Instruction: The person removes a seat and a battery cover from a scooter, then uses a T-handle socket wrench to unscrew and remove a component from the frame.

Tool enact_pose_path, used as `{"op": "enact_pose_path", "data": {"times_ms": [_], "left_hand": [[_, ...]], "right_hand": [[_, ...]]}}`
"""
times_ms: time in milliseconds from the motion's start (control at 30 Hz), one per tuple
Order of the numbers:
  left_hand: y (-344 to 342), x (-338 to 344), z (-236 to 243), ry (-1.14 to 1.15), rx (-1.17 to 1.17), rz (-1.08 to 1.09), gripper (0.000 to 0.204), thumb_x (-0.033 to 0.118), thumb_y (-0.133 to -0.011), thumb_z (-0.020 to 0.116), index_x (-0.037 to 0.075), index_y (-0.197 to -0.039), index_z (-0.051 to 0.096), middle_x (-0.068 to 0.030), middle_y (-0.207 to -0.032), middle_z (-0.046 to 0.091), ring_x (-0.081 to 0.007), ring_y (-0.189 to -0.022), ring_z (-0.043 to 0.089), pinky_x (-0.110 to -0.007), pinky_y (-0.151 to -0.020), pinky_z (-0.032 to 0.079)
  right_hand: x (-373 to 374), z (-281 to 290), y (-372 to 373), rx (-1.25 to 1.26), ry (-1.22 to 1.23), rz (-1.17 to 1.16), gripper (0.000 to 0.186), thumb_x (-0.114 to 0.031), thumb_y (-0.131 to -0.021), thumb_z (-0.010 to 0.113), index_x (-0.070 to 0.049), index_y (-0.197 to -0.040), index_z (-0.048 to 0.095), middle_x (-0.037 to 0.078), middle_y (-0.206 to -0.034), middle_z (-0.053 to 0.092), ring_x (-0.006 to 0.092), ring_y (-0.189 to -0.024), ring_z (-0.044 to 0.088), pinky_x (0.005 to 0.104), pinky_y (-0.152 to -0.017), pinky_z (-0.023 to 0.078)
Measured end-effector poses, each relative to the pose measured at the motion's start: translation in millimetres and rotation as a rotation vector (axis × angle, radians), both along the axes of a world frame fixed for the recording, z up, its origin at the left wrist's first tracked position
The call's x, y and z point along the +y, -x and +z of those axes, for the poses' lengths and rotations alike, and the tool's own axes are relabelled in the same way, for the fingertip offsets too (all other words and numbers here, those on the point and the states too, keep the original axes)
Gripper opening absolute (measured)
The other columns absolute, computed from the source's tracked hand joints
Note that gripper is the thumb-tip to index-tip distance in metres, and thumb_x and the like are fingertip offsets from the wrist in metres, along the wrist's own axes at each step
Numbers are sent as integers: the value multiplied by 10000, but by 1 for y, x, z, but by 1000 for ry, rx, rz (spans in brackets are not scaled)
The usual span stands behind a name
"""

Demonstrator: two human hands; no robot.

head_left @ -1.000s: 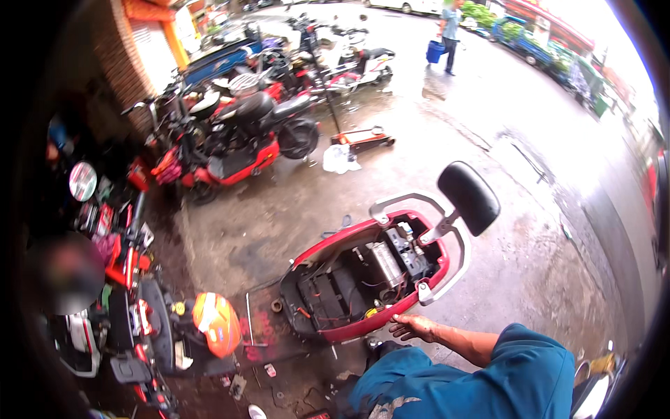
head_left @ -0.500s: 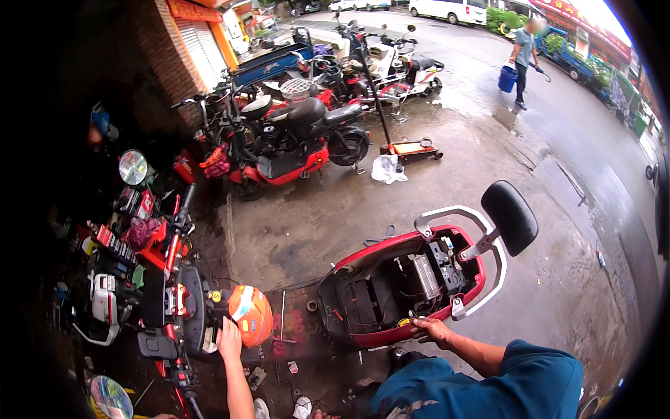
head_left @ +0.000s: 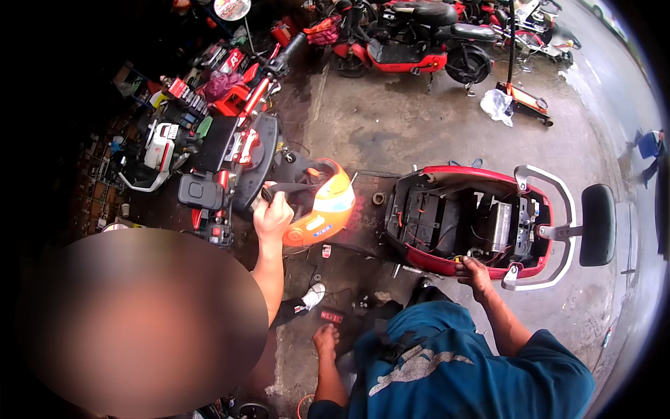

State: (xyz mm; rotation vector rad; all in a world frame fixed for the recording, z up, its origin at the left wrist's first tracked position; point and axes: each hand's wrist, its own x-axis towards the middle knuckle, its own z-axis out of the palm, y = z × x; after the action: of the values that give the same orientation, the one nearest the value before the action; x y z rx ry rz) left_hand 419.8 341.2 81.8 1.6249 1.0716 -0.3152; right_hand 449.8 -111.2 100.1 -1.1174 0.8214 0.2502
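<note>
R hand (head_left: 476,274) at near-side rim of red scooter body (head_left: 427,262), fingers part-curled, beside a small yellow item (head_left: 458,259); can't tell if it grips rim or item. L hand (head_left: 326,339) low, loosely curled, nr small red box (head_left: 331,317), apart from it; nothing visible in palm, contents n/c. Judged best practice: steady the rim w/ R hand, keep fingertips off loose wiring (head_left: 441,246), look before reaching past silver unit (head_left: 500,227). Body sits right of centre, bay uncovered; long axis approx. left–right across view. Tail, w/ grab rail (head_left: 571,202) and backrest (head_left: 598,225), points right; narrow front points left, twd handlebars (head_left: 258,96). Between: orange helmet (head_left: 328,209), co-worker's hand (head_left: 272,215) just beside. Further out, upper right: trolley jack (head_left: 528,101).
</note>
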Motion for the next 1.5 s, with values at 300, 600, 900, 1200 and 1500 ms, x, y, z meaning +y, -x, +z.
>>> {"op": "enact_pose_path", "data": {"times_ms": [300,600,900,1200,1500], "left_hand": [[23,7,5,-32,69,-35,222,190,-857,607,30,-1007,578,-58,-796,629,-126,-617,597,-244,-492,470],[3,-11,9,-88,137,-130,228,170,-860,603,34,-1043,592,-59,-853,644,-117,-661,604,-232,-537,469],[-126,9,-74,-92,112,-353,227,163,-851,609,33,-1036,598,-47,-829,643,-88,-655,593,-222,-530,447],[-354,-3,-209,-740,-274,-1116,490,197,-784,620,-12,-1207,487,-220,-1139,540,-348,-1038,529,-421,-872,432],[-417,-20,-269,-1140,-382,-1294,358,215,-768,614,9,-1056,558,-168,-1065,555,-321,-1035,499,-432,-897,393]], "right_hand": [[25,-3,-2,-81,199,109,492,-437,-841,569,-12,-1088,573,76,-916,625,169,-826,597,308,-707,470],[61,-6,-28,-148,257,256,488,-344,-839,616,28,-1147,551,79,-958,615,157,-902,566,281,-792,448],[167,-32,-112,-8,353,565,502,-296,-808,633,0,-1197,521,205,-1176,565,327,-1117,530,368,-948,416],[251,-152,-289,46,833,515,596,-244,-784,606,-36,-1290,367,247,-1325,335,440,-1205,347,542,-941,381],[225,-251,-386,337,1134,552,437,-125,-852,472,-77,-1283,420,174,-1324,357,350,-1241,349,532,-916,409]]}}
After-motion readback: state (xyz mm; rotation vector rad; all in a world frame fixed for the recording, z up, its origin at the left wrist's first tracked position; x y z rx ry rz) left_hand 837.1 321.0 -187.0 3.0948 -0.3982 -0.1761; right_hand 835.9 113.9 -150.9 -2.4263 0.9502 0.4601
